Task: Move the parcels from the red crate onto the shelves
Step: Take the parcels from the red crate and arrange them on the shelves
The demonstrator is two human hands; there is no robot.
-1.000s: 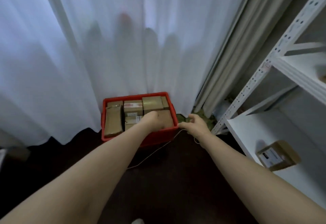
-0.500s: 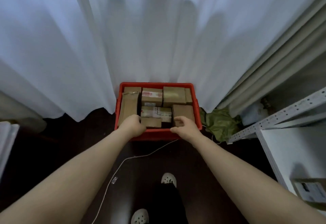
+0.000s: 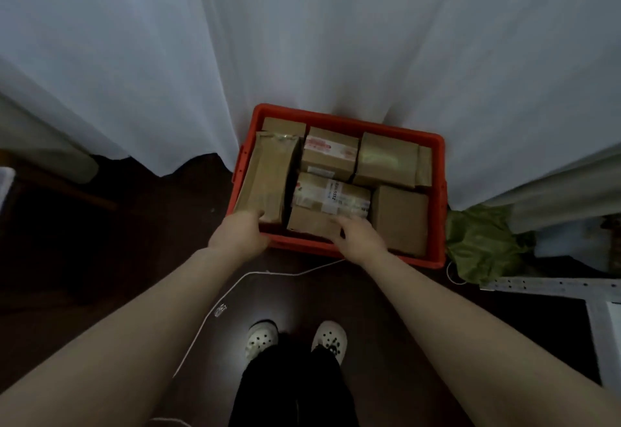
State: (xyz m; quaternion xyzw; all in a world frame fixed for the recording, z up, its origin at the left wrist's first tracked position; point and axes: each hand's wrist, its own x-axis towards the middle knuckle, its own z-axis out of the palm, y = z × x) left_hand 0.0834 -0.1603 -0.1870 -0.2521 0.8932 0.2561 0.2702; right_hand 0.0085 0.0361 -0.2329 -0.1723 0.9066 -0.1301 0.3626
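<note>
1. White sheer curtain (image 3: 302, 40): hangs behind the crate; its hem touches the far rim.
2. Red rectangular plastic crate (image 3: 346, 121): stands on the dark floor. It is packed with brown parcels, none yet lifted out.
3. White perforated metal shelf frame (image 3: 551, 283): only a corner shows, right of the crate and nearer the person. A second ago the shelves filled the view's right side; the head has since turned down to the crate.
4. Long brown cardboard parcel (image 3: 268, 178): lies along the crate's left wall.
5. Crumpled green bag (image 3: 480, 245): on the floor just right of the crate.
6. Small brown cardboard parcel (image 3: 311, 223): sits against the crate's near wall.
7. Right hand (image 3: 358, 238): a second ago outside the crate's right corner; now its thumb and curled fingers clasp the small parcel's near right corner.
8. Left hand (image 3: 240, 233): curled at the crate's near-left corner; whether it clamps the long parcel or the rim cannot be told.
9. Reading: reaching has given way to grasping, so a lift appears imminent.
</note>
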